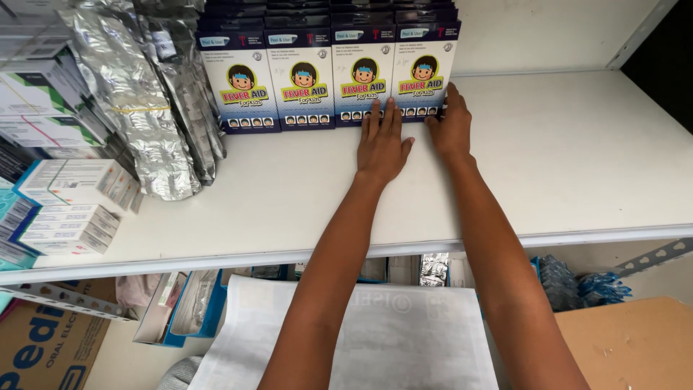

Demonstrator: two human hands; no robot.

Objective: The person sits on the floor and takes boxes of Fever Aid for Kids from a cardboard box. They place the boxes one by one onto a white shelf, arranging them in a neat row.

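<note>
— How far along was the row?
— Four dark-blue-and-white cardboard boxes stood upright at the back of the white metal shelf, which lay bare to their right.
— And the hands?
— Left hand flat, fingers together, against the box fronts; right hand open, pressing the row's end

Box row tops cut by frame edge; right hand fingertips hidden behind end box.

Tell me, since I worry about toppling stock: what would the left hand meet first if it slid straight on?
The left hand already touches the third blue-and-white cardboard box standing on the white shelf.
</note>
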